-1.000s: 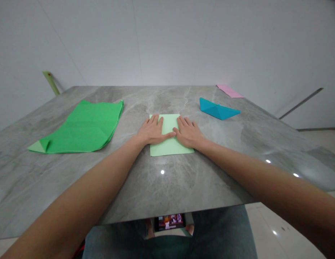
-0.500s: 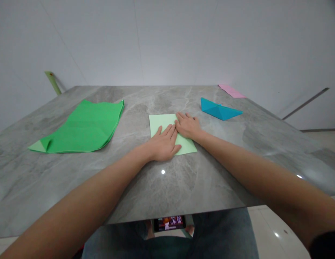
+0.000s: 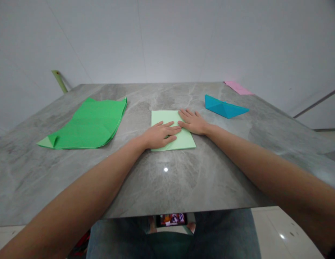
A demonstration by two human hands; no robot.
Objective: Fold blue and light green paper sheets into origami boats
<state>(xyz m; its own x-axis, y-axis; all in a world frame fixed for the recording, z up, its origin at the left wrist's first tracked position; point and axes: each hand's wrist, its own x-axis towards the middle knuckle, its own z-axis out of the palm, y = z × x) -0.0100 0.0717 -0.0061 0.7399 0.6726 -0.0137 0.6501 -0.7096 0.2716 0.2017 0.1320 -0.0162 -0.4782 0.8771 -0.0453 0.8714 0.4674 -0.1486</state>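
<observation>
The left hand point(image 3: 162, 135) and right hand point(image 3: 194, 123) lay spread on the pale green paper point(image 3: 164, 116) beneath them, which seemed folded flat but had no raised form yet, unlike the blue paper boat point(image 3: 223, 109) beyond the right hand.

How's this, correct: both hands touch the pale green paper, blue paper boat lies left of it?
Wrong side: the head view shows the blue paper boat lying right of the pale green paper. The left hand and right hand do both touch that paper.
</observation>
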